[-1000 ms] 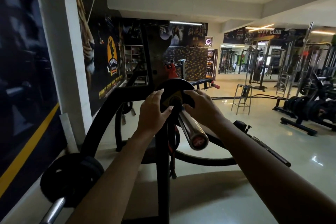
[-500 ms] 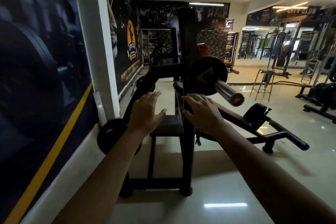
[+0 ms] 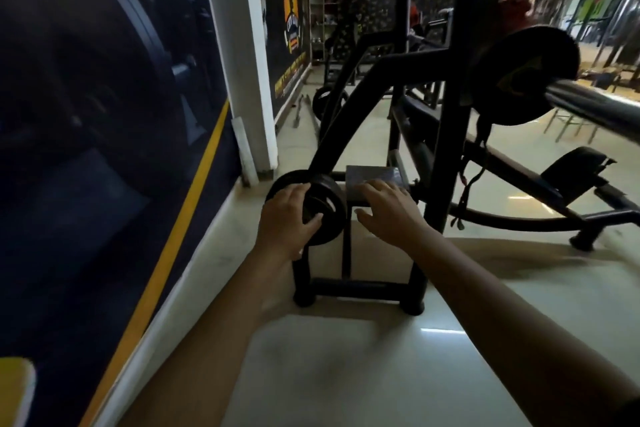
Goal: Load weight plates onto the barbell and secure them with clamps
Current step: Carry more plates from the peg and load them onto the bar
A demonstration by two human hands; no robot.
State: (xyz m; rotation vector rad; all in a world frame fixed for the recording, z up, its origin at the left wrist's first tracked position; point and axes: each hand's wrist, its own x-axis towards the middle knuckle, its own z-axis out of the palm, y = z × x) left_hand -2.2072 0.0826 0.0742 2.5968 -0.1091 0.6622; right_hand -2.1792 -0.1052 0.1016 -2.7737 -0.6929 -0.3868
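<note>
A black weight plate (image 3: 523, 76) sits on the barbell sleeve (image 3: 595, 102) at the upper right, resting on the black rack upright (image 3: 450, 114). Lower down, a stack of small black plates (image 3: 325, 208) hangs on a storage peg of the rack. My left hand (image 3: 289, 218) lies on the near face of that stack, fingers spread over its left rim. My right hand (image 3: 389, 210) hovers open just right of the stack, above the rack's small grey step (image 3: 374, 177), holding nothing. No clamp is visible.
A dark wall poster with a yellow stripe (image 3: 162, 253) runs along the left. The rack's base frame (image 3: 360, 289) stands on the pale tiled floor. A bench leg and pad (image 3: 571, 170) stretch to the right. More plates (image 3: 325, 100) hang further back.
Both hands left the plate on the barbell and dropped down to the stored plates. My view tilted down and moved closer; the left hand now touches the stack.
</note>
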